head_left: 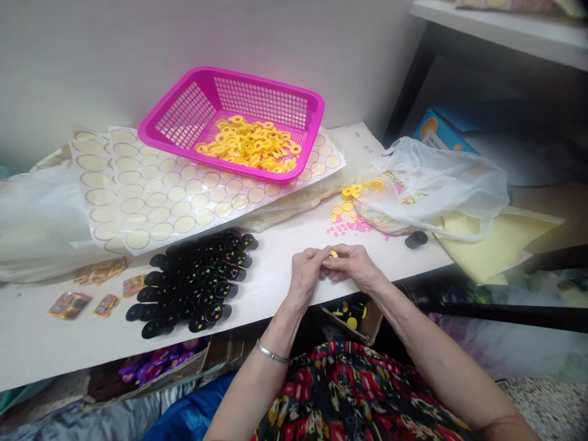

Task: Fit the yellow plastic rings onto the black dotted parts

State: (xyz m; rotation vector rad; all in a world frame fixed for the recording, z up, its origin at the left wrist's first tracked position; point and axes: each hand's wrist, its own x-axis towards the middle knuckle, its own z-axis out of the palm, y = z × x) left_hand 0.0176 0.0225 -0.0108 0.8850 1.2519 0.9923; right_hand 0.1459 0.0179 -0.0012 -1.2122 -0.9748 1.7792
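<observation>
My left hand and my right hand meet at the table's front edge, fingers closed around a small yellow ring piece. Most of that piece is hidden by my fingers. Just beyond my hands lie loose pink beads and several yellow ring pieces. To the left, black cups stand packed in rows, with small colourful bits inside those whose tops show. One black cup sits apart on the right.
A pink basket holding yellow ring pieces rests on sheets of round stickers. A clear plastic bag lies at right. Small printed packets are at left. Below the table edge are boxes with black-and-yellow and purple items.
</observation>
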